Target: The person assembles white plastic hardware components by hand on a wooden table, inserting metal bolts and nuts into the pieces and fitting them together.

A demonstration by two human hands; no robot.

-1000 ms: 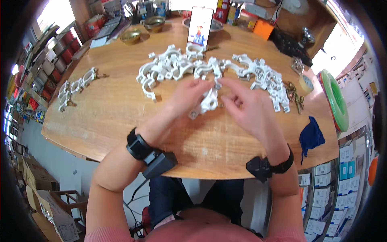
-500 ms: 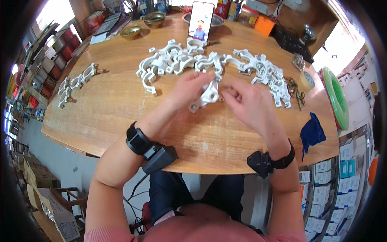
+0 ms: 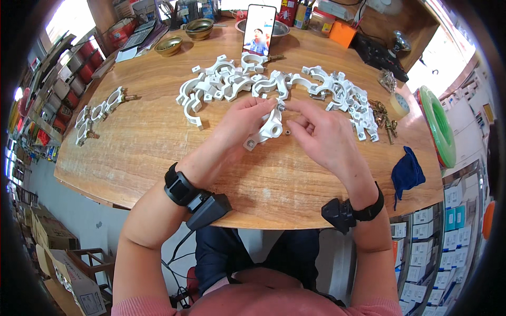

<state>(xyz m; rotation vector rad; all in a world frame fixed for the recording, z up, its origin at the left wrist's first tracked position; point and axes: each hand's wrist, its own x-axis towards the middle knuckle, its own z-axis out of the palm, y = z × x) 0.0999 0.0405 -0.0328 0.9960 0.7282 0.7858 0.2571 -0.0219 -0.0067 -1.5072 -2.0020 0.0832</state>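
The left hand [image 3: 238, 123] pinches a white pipe clamp [image 3: 272, 129] above the middle of the tabletop [image 3: 153, 158], in front of a heap of white clamps [image 3: 224, 79]. The right hand [image 3: 322, 130] is half curled, its index finger beside the clamp's screw [image 3: 281, 107]; whether it grips anything I cannot tell. The step seems to be working that screw, which calls for a steady left hold and small right-finger turns.

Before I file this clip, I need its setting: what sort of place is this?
Probably a workshop or hardware shop: white C-shaped clamp pieces on a brown wooden table, a round green coil and stacked white boxes.
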